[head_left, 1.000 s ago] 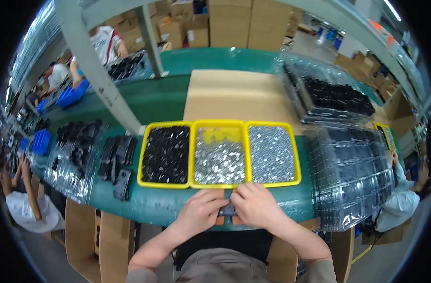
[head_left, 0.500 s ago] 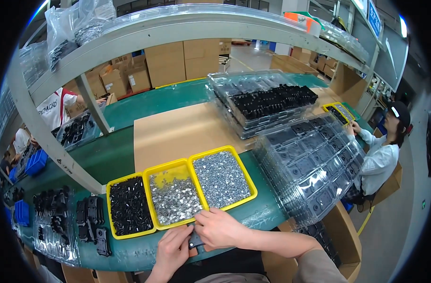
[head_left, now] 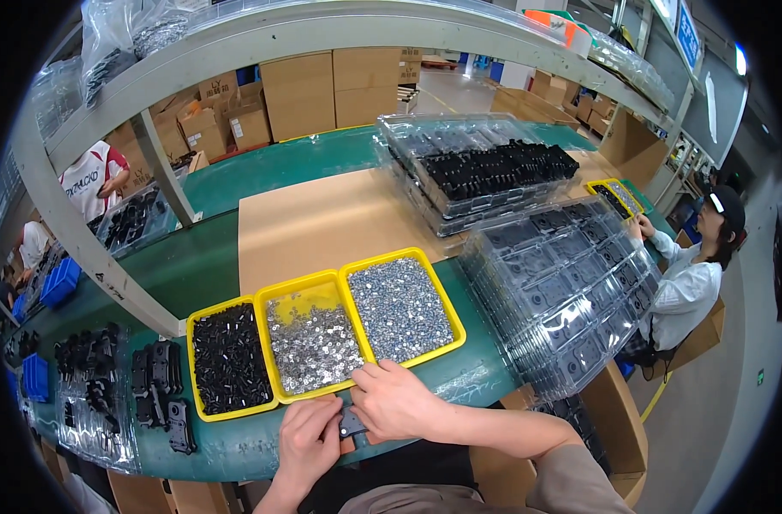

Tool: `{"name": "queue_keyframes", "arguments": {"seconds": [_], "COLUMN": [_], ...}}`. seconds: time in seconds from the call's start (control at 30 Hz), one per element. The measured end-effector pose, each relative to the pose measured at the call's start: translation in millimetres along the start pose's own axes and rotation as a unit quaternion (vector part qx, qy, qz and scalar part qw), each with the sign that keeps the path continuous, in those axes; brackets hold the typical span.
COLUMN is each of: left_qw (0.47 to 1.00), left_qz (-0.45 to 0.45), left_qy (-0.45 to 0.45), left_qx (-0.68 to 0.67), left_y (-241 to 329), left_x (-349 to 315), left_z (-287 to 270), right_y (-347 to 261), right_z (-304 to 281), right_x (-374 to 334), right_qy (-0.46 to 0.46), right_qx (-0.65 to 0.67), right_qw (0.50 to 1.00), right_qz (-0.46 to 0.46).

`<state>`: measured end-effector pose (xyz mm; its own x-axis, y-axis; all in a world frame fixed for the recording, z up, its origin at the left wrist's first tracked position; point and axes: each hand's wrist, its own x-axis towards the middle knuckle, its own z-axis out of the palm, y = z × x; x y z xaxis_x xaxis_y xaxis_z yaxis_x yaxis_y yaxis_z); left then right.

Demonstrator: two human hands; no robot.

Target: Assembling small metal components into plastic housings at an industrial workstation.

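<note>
Beyond the right hand (head_left: 395, 401), dark-lettered cartons (head_left: 216, 89).

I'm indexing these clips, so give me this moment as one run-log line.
left hand: at dark part, left side | right hand: same part, right side | grip: unclear | beyond: three yellow trays of small pieces

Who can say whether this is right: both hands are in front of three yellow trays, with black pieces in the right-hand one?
Not quite: the head view shows the black pieces in the left-hand tray. The left hand and right hand are indeed in front of the three yellow trays.
</note>
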<state>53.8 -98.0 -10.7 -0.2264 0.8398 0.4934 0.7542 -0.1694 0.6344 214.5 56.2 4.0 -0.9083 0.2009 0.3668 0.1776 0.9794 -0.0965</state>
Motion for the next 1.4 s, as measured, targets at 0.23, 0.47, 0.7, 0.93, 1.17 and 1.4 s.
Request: {"name": "queue_keyframes", "arguments": {"seconds": [0.23,0.47,0.7,0.93,1.17,1.4], "left_qw": [1.0,1.0,1.0,0.996,0.994,0.989], "left_qz": [-0.005,-0.006,0.001,-0.012,0.018,-0.008], "left_qy": [0.014,0.018,0.02,0.009,-0.036,-0.048], "left_qx": [0.008,0.015,0.02,0.088,0.099,0.142], "left_y": [-1.5,-3.7,1.8,17.7,10.9,24.2], "left_x": [-1.3,-3.8,-0.1,4.5,4.7,9.5], "left_z": [1.2,3.8,4.1,2.4,-0.2,-3.5], "right_y": [0.9,3.0,9.1,9.1,12.1,10.7], "right_z": [0.6,1.7,4.3,0.0,8.2,2.5], "right_x": [-4.1,-5.1,-4.0,-1.9,-3.6,-1.2], "right_qy": [-0.007,0.036,-0.013,-0.001,0.017,0.004], "right_qx": [0.032,0.058,0.042,0.053,0.051,0.056], "right_qw": [0.999,0.998,0.998,0.997,0.996,0.996], "right_qz": [0.014,0.005,-0.042,-0.052,-0.07,-0.075]}}
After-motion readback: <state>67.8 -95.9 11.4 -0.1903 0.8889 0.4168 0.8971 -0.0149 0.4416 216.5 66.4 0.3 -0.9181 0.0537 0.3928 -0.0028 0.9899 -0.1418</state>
